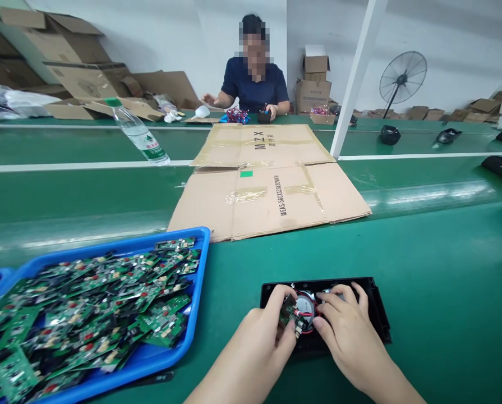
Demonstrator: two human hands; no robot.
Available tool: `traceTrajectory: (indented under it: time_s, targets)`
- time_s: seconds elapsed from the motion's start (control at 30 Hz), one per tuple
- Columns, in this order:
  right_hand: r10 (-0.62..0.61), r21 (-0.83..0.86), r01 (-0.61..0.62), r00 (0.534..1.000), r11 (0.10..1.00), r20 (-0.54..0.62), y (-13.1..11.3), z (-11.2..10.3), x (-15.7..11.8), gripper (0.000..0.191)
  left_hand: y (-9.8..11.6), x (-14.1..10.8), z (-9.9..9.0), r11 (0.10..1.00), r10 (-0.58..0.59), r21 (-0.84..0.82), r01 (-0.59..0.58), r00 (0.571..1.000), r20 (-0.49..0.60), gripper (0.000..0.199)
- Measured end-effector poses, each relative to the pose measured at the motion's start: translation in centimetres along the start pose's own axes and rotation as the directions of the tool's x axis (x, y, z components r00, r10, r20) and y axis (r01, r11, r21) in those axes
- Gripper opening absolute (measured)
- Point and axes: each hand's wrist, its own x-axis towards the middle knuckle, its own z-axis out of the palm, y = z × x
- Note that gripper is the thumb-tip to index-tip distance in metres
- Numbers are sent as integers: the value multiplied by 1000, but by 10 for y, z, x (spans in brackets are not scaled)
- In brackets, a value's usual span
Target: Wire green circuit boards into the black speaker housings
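Note:
A black speaker housing (379, 314) lies on the green table in front of me, its inside facing up. My left hand (271, 331) pinches a small green circuit board (290, 310) over the left part of the housing. Red and black wires run near the board, beside a round silver speaker driver (305, 306). My right hand (347, 320) reaches into the housing with its fingers bent among the wires near a second silver part. Whatever those fingertips touch is mostly hidden under them.
To the left, a blue tray (202, 269) holds a heap of circuit boards, with black tweezers (153, 379) by its edge. Flattened cardboard (254, 196) lies ahead, near a water bottle (143, 137). A co-worker (254, 84) sits opposite, left of a white post (354, 84).

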Motion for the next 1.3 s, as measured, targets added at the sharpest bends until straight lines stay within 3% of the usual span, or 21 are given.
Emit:
traceTrajectory:
  time_s: [0.2, 0.37, 0.47, 0.6, 0.67, 0.8, 0.93, 1.1, 1.3]
  targets:
    - [21, 62, -24, 999, 998, 39, 1, -2, 0, 23, -2, 1, 0, 1000, -9, 16, 9, 1000, 2, 18]
    - [74, 166, -67, 997, 984, -36, 3, 0, -1, 24, -4, 0, 3, 1000, -10, -28, 10, 1000, -8, 20]
    - [66, 188, -53, 996, 981, -63, 5, 2, -2, 19, -3, 0, 2, 997, -5, -74, 1, 999, -44, 19]
    - [133, 195, -122, 990, 973, -46, 9, -1, -2, 9, -4, 0, 2, 994, -16, -106, 6, 996, -88, 19]
    - [93, 189, -81, 994, 979, -56, 11, -4, -2, 14, -5, 1, 3, 993, -29, -120, 14, 991, -127, 18]
    - [-132, 207, 162, 980, 965, -151, 13, -10, 0, 20, -9, 3, 6, 988, -34, -154, 1, 977, -212, 21]
    - [-258, 295, 290, 955, 910, -143, 14, -12, 1, 19, -11, 4, 10, 990, -13, -142, -19, 975, -222, 26]
    - [-265, 308, 280, 960, 909, -88, 11, -12, 0, 15, -8, 3, 17, 998, 15, -64, -29, 979, -204, 29]
    - [-225, 108, 242, 963, 964, -148, 7, -1, -1, 20, -8, 5, 29, 994, 66, 91, -54, 988, -140, 35]
